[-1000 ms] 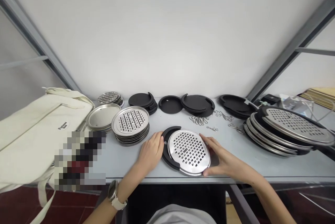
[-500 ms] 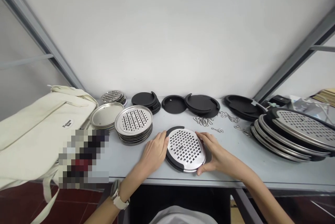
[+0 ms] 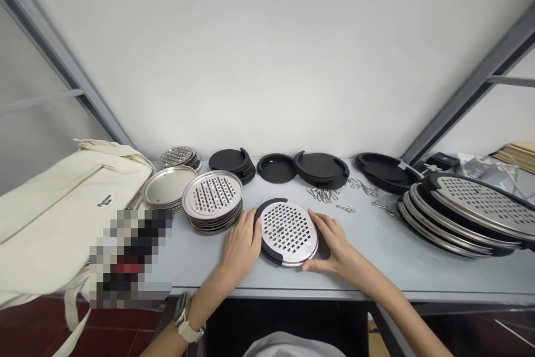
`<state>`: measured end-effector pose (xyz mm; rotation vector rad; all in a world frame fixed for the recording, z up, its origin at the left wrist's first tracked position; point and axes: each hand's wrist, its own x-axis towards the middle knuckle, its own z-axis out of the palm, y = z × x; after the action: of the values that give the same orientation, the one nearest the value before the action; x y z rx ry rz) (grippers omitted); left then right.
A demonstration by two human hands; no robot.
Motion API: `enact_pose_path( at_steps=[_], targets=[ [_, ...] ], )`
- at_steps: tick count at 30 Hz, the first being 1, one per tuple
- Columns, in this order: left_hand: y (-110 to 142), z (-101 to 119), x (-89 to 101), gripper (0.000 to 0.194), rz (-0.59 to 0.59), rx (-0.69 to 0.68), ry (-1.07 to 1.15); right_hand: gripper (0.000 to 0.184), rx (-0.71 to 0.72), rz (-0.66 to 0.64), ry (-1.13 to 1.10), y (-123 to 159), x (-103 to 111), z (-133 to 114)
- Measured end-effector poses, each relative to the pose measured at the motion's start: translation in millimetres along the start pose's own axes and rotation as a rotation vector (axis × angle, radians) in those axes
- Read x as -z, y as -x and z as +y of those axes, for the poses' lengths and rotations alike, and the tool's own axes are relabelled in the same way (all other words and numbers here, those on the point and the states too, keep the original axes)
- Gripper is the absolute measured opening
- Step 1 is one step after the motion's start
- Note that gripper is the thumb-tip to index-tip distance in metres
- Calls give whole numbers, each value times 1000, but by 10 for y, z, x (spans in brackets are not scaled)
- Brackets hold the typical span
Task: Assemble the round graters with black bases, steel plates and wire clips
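A round metal grater [image 3: 288, 229] with rows of slots lies low over the front middle of the table. Black edging wraps its left side, and its lower right rim shows bare metal. My left hand [image 3: 241, 243] holds the black edge on the left, fingers pressed together. On the other side, my right hand [image 3: 334, 245] curves around the right rim, thumb at the lower edge and fingers at the upper. What lies beneath the grater is hidden. Nearest my left hand stands a stack of slotted metal discs [image 3: 213, 195].
Plain metal discs [image 3: 167, 185], black round holders [image 3: 229, 161] and a black dish [image 3: 277, 169] line the back. Small wire clips [image 3: 324, 195] lie scattered. A tall stack of finished-looking graters [image 3: 480, 201] stands right; a cream bag [image 3: 62, 218] fills the left.
In the picture, the grater and both hands have shifted slightly left. The grater has turned a little, and less black shows at its right edge. Both hands keep hold of it.
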<state>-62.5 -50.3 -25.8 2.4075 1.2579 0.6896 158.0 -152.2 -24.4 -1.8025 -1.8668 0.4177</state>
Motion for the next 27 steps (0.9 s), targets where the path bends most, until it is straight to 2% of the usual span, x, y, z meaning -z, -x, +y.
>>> enact_pose_path(
  at_steps=[3,5,6,8,11,14,18,21,22,25,27],
  targets=[
    [15,24,15,32,3,31,-55,86,2,36,25,53,83,41],
    [21,33,21,30,-4,33,-68,58,-20,89,21,73,192,157],
    [22,34,23,30,-9,29,-66,46,-42,146,36,73,246,248],
    [21,31,25,29,-19,18,-58,35,-89,285,108,56,326,478],
    [16,25,23,31,-18,10,-49,31,-157,445,308,5,358,830],
    [12,22,19,32,-15,8,-35,30,-207,473,414,-41,331,1013],
    [10,17,11,32,-10,-1,-20,29,-113,399,393,-83,326,1032],
    [8,14,8,31,-1,-2,-16,27,-203,393,450,-89,345,1068],
    [8,14,8,31,-1,-1,-16,26,-262,418,492,-82,350,1093],
    [7,19,14,29,-8,0,-18,28,-428,603,687,-51,363,1154],
    [7,24,16,29,-9,1,-21,30,-428,656,737,-46,373,1145]
  ],
)
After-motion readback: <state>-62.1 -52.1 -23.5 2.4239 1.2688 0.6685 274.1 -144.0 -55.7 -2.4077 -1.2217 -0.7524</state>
